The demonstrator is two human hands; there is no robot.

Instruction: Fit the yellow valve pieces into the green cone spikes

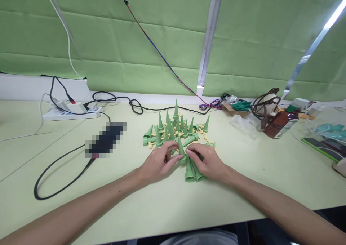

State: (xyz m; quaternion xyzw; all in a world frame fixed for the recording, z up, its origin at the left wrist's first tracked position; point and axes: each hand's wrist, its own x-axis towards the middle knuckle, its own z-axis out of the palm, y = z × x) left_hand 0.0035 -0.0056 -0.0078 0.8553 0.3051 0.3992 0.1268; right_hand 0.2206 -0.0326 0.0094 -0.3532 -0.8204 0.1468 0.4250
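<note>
My left hand [163,160] pinches a green plastic cone-shaped spike [181,152], which points upward with its wider collar at the bottom. Close beside it, my right hand [207,160] has thumb and forefinger pressed together at the spike's side; whatever lies between those fingertips is too small to make out. Below the right fingers, two more green spikes [190,173] lie with their wide hollow ends toward me. Behind both hands stands a cluster of similar green spikes [160,122], some upright and some on their sides, with small yellow plastic pieces [150,145] scattered among them.
At left lie a blurred dark device [106,140] with a looping black cable and a white power strip [72,111]. On the right are a brown bottle [282,122], a clear plastic bag [244,125], a cardboard box [232,110] and a green-edged phone [320,149].
</note>
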